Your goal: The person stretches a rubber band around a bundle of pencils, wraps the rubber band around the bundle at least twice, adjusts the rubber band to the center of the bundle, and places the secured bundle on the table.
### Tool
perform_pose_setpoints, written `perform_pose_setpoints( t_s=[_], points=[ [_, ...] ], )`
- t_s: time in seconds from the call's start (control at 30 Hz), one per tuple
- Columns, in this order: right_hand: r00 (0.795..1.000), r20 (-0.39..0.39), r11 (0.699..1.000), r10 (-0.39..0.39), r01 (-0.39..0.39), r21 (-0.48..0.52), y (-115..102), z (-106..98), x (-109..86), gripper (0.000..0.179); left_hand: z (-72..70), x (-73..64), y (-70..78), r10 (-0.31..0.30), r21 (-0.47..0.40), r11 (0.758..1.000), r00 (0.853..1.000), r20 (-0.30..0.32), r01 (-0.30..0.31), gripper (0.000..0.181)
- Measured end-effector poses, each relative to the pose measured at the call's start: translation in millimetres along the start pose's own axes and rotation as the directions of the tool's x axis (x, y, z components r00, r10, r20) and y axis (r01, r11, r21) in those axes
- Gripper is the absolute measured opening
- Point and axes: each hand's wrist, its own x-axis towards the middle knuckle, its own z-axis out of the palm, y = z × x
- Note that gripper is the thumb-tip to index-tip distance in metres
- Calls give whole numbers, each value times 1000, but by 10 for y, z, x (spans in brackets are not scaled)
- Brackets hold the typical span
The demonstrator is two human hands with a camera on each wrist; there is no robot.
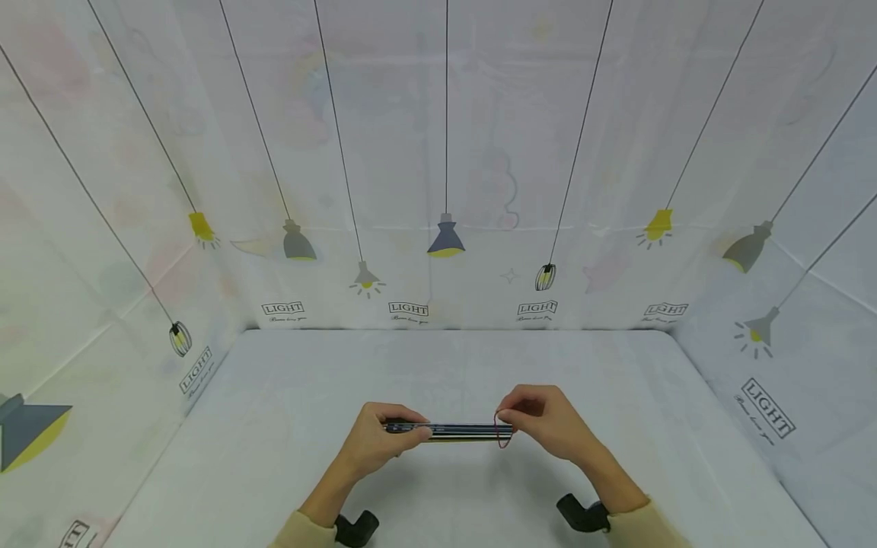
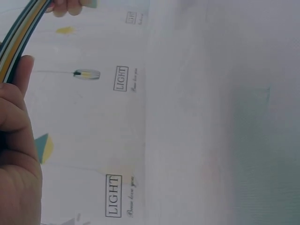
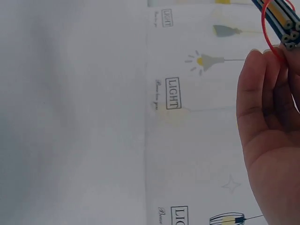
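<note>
A bundle of pencils is held level above the white table, dark, pale and yellow along its sides. My left hand grips its left end between thumb and fingers. Around the right end hangs a red rubber band, looped loosely with slack below the pencils. My right hand pinches this band between thumb and fingertips, right beside the pencil ends. Those ends show several round leads in the right wrist view. In the left wrist view the bundle runs from the left fingers toward the other hand.
The white table stretches out under and beyond both hands. A pale cloth printed with hanging lamps and the word LIGHT encloses it at the back and both sides. Black wrist mounts stick out inward from both sleeves.
</note>
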Motion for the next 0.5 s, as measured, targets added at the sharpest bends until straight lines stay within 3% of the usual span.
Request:
perform_pose_setpoints(
  t_s=[0.17, 0.37, 0.5],
  points=[
    [999, 13, 973, 41, -43, 226, 118, 59, 0, 13, -1, -7, 7, 8, -25, 1000, 1000, -9, -8, 16],
    [990, 32, 877, 141, -140, 460, 250, 186, -19, 11, -2, -3, 17, -11, -64, 998, 999, -31, 9, 18],
    [988, 60, 811, 142, -150, 565, 275, 304, -44, 10, 9, 22, 15, -1, -77, 997, 998, -57, -4, 17]
  ],
)
